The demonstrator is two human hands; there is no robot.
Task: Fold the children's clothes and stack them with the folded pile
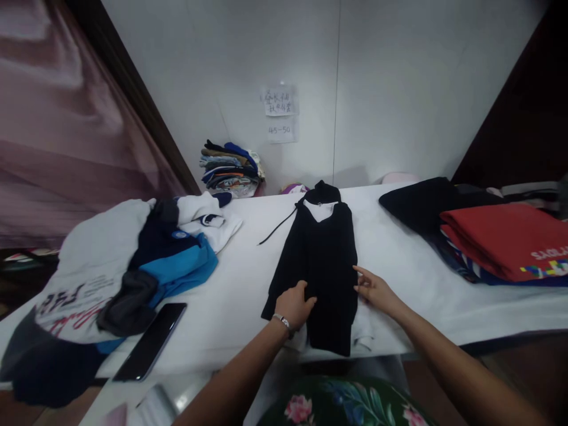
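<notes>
A black hoodie (pixel 331 254) lies lengthwise on the table in front of me, its hood at the far end and its sleeves laid in over the body. White fabric shows inside its neck, and a dark drawstring trails off to the left. My left hand (pixel 293 305), with a watch at the wrist, is closed on the hoodie's lower left part, fingers curled against the cloth. At the hoodie's right edge is my right hand (pixel 373 290), its fingertips touching the side and its index finger and thumb apart. Some white cloth pokes out beneath the hem.
Loose clothes (pixel 106 260) are heaped on the left, beside a phone (pixel 151 343). Folded garments, a red one (pixel 501 239) on top, are stacked at right. Another folded stack (pixel 231 168) stands by the wall under paper notes (pixel 281 112). The white table (pixel 239 290) ends near my body.
</notes>
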